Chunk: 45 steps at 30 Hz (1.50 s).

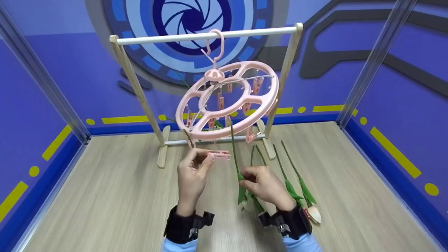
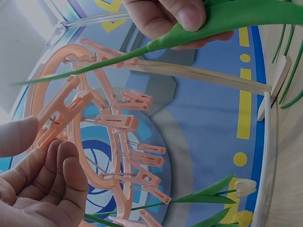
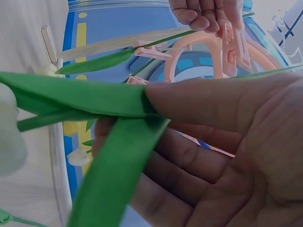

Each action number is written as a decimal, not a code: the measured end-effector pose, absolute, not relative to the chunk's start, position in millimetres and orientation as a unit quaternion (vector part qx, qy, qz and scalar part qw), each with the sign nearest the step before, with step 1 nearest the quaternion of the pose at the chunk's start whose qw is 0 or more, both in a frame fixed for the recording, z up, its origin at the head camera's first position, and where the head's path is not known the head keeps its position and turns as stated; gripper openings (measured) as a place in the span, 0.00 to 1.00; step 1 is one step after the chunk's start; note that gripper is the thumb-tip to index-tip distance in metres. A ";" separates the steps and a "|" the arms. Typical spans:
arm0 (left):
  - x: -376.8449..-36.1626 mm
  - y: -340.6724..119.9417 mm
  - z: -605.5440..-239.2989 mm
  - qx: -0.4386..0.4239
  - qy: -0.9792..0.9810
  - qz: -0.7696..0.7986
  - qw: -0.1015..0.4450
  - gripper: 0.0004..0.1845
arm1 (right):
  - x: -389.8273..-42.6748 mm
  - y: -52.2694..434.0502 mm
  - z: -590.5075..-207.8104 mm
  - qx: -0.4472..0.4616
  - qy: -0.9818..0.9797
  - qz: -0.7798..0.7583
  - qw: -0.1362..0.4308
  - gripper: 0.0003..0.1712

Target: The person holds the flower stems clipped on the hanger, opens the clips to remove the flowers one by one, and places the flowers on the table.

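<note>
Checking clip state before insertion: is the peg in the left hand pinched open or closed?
Cannot tell. The left hand pinches the pink peg, but no view shows its jaw tips clearly.

Head view looking down from above, both wrist views close, angled upward, all sharing the pink clip hanger (image 1: 227,101).

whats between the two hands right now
In the head view, only bare wooden floor shows between the left hand and right hand.
</note>
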<state>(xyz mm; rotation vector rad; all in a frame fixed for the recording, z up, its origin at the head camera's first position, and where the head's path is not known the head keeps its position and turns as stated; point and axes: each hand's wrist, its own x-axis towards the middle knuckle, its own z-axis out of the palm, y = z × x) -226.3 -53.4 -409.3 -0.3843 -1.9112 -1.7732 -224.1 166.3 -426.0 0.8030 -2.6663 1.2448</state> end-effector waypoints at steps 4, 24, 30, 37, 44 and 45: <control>-226.8 -53.2 -409.2 -0.142 -0.698 -0.654 0.255 0.05 | -224.9 166.8 -425.5 0.257 -0.877 0.405 0.039 0.09; -229.9 -53.9 -410.0 -0.117 -0.726 -0.627 0.257 0.12 | -228.8 173.1 -422.8 0.221 -0.859 0.453 0.090 0.06; -230.0 -54.3 -409.1 -0.103 -0.725 -0.637 0.241 0.15 | -229.3 177.2 -421.6 0.188 -0.867 0.450 0.100 0.01; -231.2 -54.3 -408.5 -0.094 -0.716 -0.654 0.224 0.16 | -230.3 180.3 -424.2 0.167 -0.881 0.439 0.055 0.02; -232.1 -54.8 -410.8 -0.089 -0.719 -0.651 0.224 0.17 | -233.3 179.0 -431.9 0.168 -0.888 0.427 0.008 0.03; -232.3 -54.9 -411.1 -0.089 -0.721 -0.649 0.225 0.17 | -233.3 178.2 -432.6 0.171 -0.890 0.423 0.007 0.03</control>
